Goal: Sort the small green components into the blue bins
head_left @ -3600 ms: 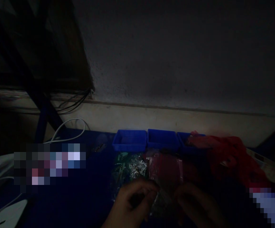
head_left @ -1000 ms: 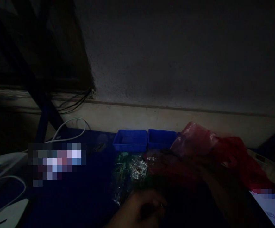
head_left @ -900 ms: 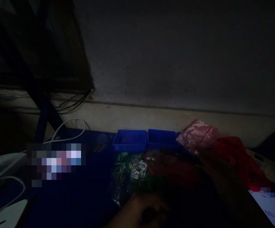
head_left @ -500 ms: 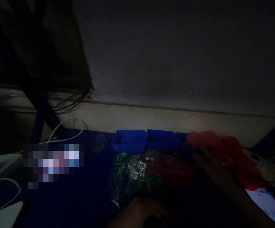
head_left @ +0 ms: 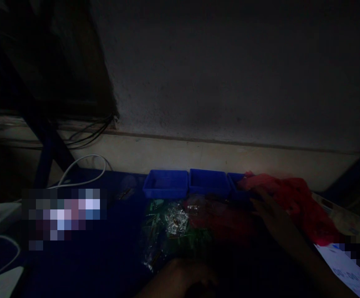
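My right hand (head_left: pixel 268 209) reaches in from the lower right, its fingers stretched and apart beside a heap of red mesh-like fabric (head_left: pixel 298 198). Whether it touches the fabric is hard to tell in the dark. At the bottom middle my left hand (head_left: pixel 182 275) is curled, its fingertips in deep shadow; what it holds, if anything, cannot be made out. Just beyond it lie clear plastic packets (head_left: pixel 176 219) with small shiny pieces, green packets (head_left: pixel 155 207) and a dim red sheer bag (head_left: pixel 220 223).
Three blue trays (head_left: pixel 166 182) stand in a row along the wall; the red fabric overlaps the right one. White cables (head_left: pixel 86 182) loop at the left on the dark blue table (head_left: pixel 105 256). A white printed sheet (head_left: pixel 341 265) lies at lower right. Lighting is very dim.
The view has shifted slightly, so the trays and table appear a little further left. Both hands keep nearly the same places; the right hand's fingers have shifted slightly beside the red fabric.
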Demonstrator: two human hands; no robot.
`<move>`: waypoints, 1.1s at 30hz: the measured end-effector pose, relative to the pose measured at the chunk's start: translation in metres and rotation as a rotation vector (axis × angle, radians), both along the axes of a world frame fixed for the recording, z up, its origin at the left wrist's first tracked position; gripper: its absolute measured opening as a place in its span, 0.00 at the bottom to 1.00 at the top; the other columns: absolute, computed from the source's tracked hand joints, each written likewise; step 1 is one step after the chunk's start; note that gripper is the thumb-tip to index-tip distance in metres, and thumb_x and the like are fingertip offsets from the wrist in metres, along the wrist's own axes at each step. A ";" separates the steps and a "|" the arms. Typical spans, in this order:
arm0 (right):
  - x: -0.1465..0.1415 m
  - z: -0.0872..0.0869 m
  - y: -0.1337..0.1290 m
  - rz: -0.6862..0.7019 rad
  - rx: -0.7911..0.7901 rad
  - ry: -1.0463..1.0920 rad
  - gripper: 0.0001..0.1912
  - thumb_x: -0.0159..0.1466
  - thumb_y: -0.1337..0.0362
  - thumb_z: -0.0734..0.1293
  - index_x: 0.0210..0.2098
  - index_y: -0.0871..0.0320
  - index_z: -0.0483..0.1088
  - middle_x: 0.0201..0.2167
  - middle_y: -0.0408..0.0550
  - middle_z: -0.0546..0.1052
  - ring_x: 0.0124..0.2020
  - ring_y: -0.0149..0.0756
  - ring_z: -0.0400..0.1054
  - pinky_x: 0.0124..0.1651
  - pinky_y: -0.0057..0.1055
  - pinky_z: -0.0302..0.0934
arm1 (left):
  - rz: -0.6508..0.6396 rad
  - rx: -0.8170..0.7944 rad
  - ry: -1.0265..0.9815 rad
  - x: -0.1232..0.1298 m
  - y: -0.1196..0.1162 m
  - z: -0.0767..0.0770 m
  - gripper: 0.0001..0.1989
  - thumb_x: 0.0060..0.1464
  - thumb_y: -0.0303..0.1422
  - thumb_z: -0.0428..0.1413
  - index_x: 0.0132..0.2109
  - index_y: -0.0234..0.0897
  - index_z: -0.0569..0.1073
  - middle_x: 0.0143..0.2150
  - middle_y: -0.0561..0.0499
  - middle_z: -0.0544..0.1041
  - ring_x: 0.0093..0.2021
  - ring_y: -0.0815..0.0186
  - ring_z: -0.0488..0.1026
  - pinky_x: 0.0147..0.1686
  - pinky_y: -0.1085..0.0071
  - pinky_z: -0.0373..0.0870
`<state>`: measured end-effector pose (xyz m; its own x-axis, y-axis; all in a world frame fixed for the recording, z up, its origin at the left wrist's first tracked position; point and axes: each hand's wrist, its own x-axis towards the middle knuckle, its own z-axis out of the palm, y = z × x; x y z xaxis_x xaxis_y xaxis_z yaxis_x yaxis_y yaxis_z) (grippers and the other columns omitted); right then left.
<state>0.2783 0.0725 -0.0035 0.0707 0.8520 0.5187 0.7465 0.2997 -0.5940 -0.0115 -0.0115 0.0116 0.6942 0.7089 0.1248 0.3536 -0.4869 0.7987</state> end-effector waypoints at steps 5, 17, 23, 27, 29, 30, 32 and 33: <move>-0.007 0.015 -0.004 -0.042 0.023 -0.014 0.14 0.59 0.62 0.60 0.42 0.52 0.72 0.41 0.50 0.79 0.41 0.48 0.74 0.42 0.43 0.68 | -0.011 0.008 0.001 0.001 0.001 -0.004 0.10 0.54 0.27 0.55 0.43 0.37 0.78 0.37 0.47 0.81 0.35 0.64 0.77 0.34 0.75 0.71; -0.051 0.026 -0.042 0.245 -0.081 -0.271 0.13 0.59 0.63 0.64 0.44 0.53 0.70 0.44 0.51 0.77 0.44 0.44 0.72 0.46 0.43 0.68 | -0.043 0.056 0.009 0.000 0.003 -0.012 0.11 0.54 0.26 0.54 0.43 0.38 0.79 0.35 0.47 0.81 0.34 0.64 0.78 0.34 0.74 0.72; -0.047 0.020 -0.038 0.210 -0.053 -0.387 0.15 0.59 0.67 0.62 0.45 0.55 0.71 0.44 0.53 0.78 0.43 0.44 0.73 0.45 0.44 0.70 | -0.069 0.028 -0.038 0.000 0.004 -0.018 0.11 0.55 0.29 0.55 0.43 0.44 0.78 0.36 0.51 0.82 0.33 0.64 0.78 0.34 0.74 0.72; -0.044 0.021 -0.037 0.210 -0.022 -0.444 0.19 0.61 0.69 0.55 0.45 0.58 0.72 0.43 0.55 0.79 0.43 0.44 0.74 0.46 0.44 0.70 | -0.062 0.047 0.000 0.001 0.004 -0.017 0.11 0.54 0.26 0.53 0.41 0.40 0.79 0.36 0.49 0.81 0.33 0.64 0.77 0.33 0.74 0.71; -0.043 0.023 -0.036 0.190 -0.014 -0.432 0.20 0.62 0.69 0.53 0.43 0.57 0.73 0.40 0.54 0.81 0.41 0.43 0.76 0.44 0.43 0.71 | -0.060 0.061 0.026 0.001 0.004 -0.013 0.11 0.53 0.25 0.53 0.40 0.38 0.78 0.36 0.47 0.81 0.34 0.64 0.77 0.33 0.75 0.70; -0.042 0.024 -0.035 0.180 -0.008 -0.420 0.20 0.63 0.68 0.52 0.42 0.57 0.74 0.39 0.54 0.81 0.39 0.43 0.76 0.43 0.42 0.71 | -0.062 0.061 0.033 0.001 0.003 -0.010 0.11 0.53 0.25 0.53 0.40 0.37 0.78 0.35 0.47 0.81 0.33 0.64 0.77 0.33 0.75 0.70; -0.041 0.026 -0.034 0.151 0.011 -0.400 0.19 0.63 0.67 0.53 0.40 0.57 0.74 0.38 0.54 0.82 0.38 0.44 0.77 0.42 0.43 0.71 | -0.048 0.053 0.037 0.002 0.003 -0.005 0.10 0.52 0.24 0.53 0.39 0.37 0.78 0.34 0.47 0.81 0.33 0.64 0.77 0.32 0.75 0.70; -0.040 0.027 -0.033 0.130 0.028 -0.393 0.19 0.63 0.66 0.53 0.39 0.57 0.75 0.37 0.55 0.82 0.37 0.45 0.77 0.41 0.43 0.72 | -0.043 0.051 0.040 0.002 0.002 -0.002 0.10 0.52 0.24 0.53 0.38 0.36 0.78 0.34 0.47 0.81 0.33 0.64 0.77 0.32 0.75 0.70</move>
<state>0.2383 0.0395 0.0238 -0.2443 0.8259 0.5081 0.8698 0.4182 -0.2616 -0.0094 -0.0097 0.0096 0.7290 0.6718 0.1314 0.3628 -0.5419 0.7581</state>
